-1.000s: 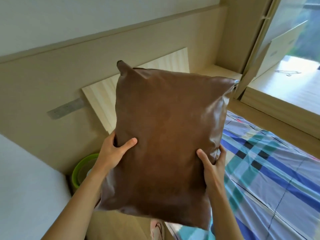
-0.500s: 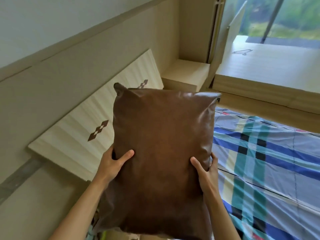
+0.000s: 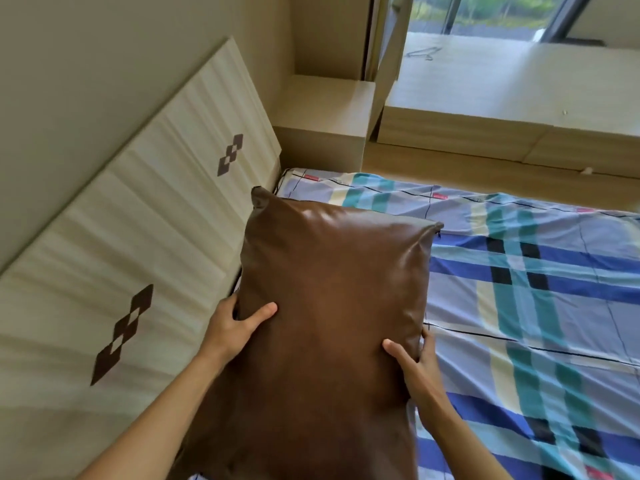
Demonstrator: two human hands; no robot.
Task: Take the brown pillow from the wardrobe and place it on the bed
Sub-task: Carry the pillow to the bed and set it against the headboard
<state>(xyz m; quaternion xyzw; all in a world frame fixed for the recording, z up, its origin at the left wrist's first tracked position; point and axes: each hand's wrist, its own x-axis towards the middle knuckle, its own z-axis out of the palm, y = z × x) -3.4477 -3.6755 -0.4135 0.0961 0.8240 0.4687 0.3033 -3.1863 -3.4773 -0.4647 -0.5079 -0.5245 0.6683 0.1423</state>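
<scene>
I hold a brown leather-look pillow lengthwise in front of me, over the head end of the bed. My left hand grips its left edge, thumb on top. On its right edge my right hand does the same. The bed has a blue, teal and cream plaid sheet. The pillow's far end points toward the bed's far corner; whether it touches the sheet is hidden. The wardrobe is out of view.
A cream headboard with brown diamond marks runs along the left, against the wall. A wooden bedside cabinet stands past the bed's far corner. Beyond the bed lies a raised wooden platform by a window.
The pillow has come down from raised and upright to low over the bed, near the headboard. My view has swung right and down, showing more of the bed. Both hands keep their grip.
</scene>
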